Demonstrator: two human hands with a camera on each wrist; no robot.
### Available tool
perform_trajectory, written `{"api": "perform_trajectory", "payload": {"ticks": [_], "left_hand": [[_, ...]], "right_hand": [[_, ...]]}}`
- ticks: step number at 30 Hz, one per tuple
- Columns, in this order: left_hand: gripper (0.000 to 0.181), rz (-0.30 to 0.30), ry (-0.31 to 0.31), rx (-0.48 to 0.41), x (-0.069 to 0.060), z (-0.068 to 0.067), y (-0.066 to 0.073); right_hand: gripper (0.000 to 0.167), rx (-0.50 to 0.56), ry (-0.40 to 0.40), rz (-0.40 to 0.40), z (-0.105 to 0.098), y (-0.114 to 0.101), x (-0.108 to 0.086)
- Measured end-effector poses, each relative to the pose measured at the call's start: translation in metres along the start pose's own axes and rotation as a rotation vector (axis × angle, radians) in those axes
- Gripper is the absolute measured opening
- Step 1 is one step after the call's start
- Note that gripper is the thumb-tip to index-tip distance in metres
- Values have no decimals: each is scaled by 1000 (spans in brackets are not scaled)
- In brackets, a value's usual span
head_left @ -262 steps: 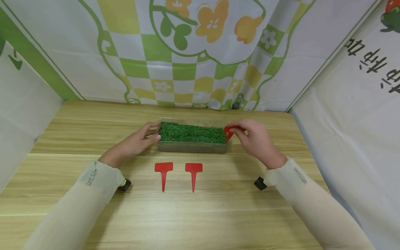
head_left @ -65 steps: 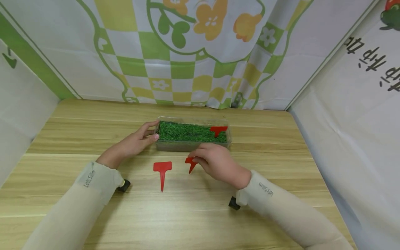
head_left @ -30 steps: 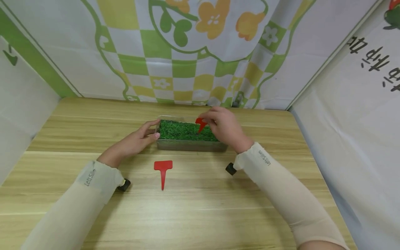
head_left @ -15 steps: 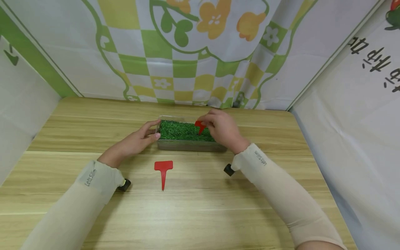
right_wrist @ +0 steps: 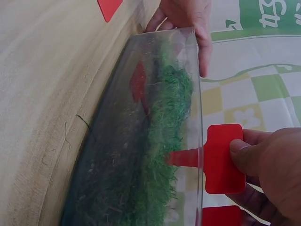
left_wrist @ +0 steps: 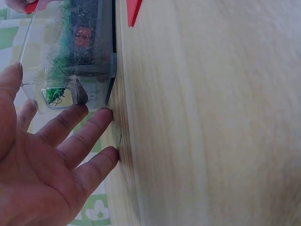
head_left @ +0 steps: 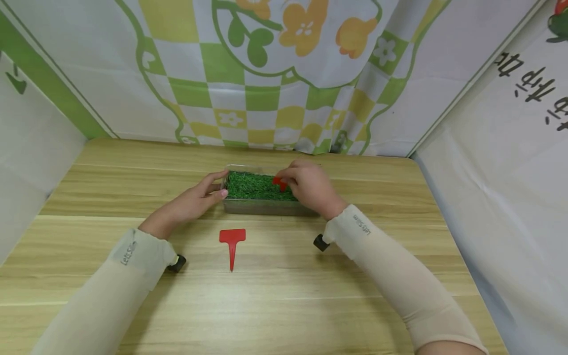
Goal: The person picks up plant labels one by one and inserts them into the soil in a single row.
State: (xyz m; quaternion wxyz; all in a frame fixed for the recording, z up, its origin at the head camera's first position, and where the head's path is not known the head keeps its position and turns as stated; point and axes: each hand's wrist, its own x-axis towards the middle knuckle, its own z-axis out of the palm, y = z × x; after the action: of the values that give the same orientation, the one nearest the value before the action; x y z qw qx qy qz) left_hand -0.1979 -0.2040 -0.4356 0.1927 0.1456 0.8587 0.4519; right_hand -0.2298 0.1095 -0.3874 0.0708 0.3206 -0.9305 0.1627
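Observation:
In the head view, my right hand [head_left: 311,186] pinches a red T-shaped plant label [head_left: 279,182] over a clear plastic box [head_left: 266,207] of green artificial grass [head_left: 248,185]. The right wrist view shows that label's stem [right_wrist: 186,157] entering the grass, thumb against its broad head. A second red label [right_wrist: 221,216] stands beside it, hidden by the hand in the head view. My left hand [head_left: 193,201] touches the box's left end; in the left wrist view its fingers [left_wrist: 80,141] reach out fairly straight against the wall. Another red label [head_left: 232,241] lies flat before the box.
The box stands near the back of a wooden table [head_left: 266,305]. A patterned curtain [head_left: 266,88] hangs right behind the table. White cloth walls [head_left: 497,197] flank both sides. Dark wrist cameras [head_left: 321,242] stick out under the cuffs.
The first label was set in the grass at the right. My right hand then lifted a second from the table, carried it to the grass and has pushed it lower. My left hand stayed put.

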Motion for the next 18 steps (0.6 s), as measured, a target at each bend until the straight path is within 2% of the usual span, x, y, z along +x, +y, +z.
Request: {"api": "perform_trajectory", "payload": {"ticks": [12, 18], "left_hand": [[70, -6, -2, -11, 1, 0, -3], [71, -8, -4, -13, 1, 0, -2]], "right_hand": [[19, -24, 22, -14, 4, 0, 1], [20, -29, 9, -5, 4, -1, 1]]}}
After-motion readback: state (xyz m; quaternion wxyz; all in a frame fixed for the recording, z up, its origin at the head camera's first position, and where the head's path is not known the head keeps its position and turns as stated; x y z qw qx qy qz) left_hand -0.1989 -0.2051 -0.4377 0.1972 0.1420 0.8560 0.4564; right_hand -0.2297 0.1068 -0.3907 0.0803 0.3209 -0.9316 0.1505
